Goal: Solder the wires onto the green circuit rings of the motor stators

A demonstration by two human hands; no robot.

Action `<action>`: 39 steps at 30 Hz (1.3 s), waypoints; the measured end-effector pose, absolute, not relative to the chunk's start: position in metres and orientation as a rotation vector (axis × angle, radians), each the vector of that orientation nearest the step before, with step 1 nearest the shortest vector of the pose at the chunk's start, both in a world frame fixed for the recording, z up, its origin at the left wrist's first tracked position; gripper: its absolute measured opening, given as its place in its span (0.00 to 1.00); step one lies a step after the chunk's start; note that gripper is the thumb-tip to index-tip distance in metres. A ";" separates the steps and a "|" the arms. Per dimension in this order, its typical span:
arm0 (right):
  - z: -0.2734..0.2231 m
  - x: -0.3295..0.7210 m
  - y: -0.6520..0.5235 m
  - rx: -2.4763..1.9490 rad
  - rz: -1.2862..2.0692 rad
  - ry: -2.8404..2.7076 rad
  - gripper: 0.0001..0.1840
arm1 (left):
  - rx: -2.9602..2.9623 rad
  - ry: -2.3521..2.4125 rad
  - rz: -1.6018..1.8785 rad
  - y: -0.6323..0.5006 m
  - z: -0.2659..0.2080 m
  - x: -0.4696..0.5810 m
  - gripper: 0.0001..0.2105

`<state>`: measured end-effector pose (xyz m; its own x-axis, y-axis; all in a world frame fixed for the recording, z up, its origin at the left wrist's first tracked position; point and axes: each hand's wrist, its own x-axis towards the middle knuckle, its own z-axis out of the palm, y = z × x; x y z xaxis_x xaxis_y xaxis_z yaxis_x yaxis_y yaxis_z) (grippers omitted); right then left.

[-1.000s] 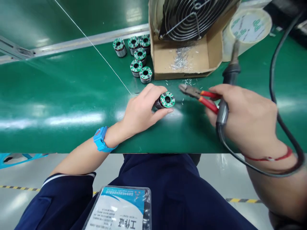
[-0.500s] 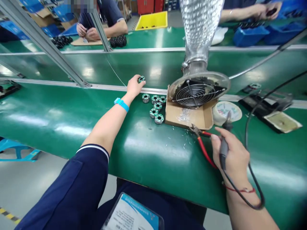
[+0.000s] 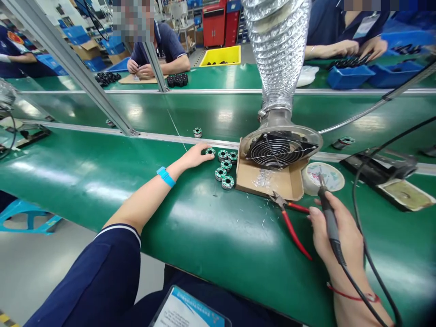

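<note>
My left hand (image 3: 197, 156) has its fingers closed around a small motor stator (image 3: 210, 152) with a green circuit board on top, at the left of a cluster. Several like stators (image 3: 226, 165) stand right beside it on the green bench. Another single stator (image 3: 197, 132) stands behind the metal rail. In my right hand (image 3: 340, 229) is a soldering iron (image 3: 329, 218), its tip pointing up and away from me. Red-handled cutting pliers (image 3: 288, 222) lie open on the bench just left of that hand, their jaws by the cardboard tray (image 3: 254, 184).
A fume extractor fan (image 3: 277, 147) with a silver duct stands over the tray. Beside it sits a tape roll (image 3: 323, 178); farther right is an iron stand with a sponge (image 3: 407, 193). Wire clippings litter the bench. Co-workers sit across, near blue bins (image 3: 350, 77).
The stator my left hand held over the rail now stands behind it. That hand has come back nearer and closed on another one. My right hand has lowered slightly with the soldering iron.
</note>
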<state>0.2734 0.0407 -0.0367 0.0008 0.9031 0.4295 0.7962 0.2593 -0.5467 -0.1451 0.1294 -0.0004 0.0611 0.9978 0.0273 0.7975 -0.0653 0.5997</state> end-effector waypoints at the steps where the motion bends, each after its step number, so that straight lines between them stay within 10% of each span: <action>1: -0.035 0.272 0.040 -1.569 0.172 -1.787 0.38 | 1.943 1.753 0.613 0.124 -0.002 -0.144 0.20; 16: -0.006 0.241 -0.014 -1.383 0.390 -1.439 0.20 | 1.760 1.546 0.765 0.038 0.021 -0.106 0.24; 39: 0.054 0.191 -0.021 -1.027 1.143 -1.855 0.20 | 1.926 0.917 0.569 -0.035 0.045 -0.021 0.18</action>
<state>0.1911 -0.0213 0.0540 -0.4262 0.8900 0.1622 0.2550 0.2902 -0.9224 -0.0212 -0.0348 0.0449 0.6189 0.7851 0.0244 0.3708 -0.3195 0.8720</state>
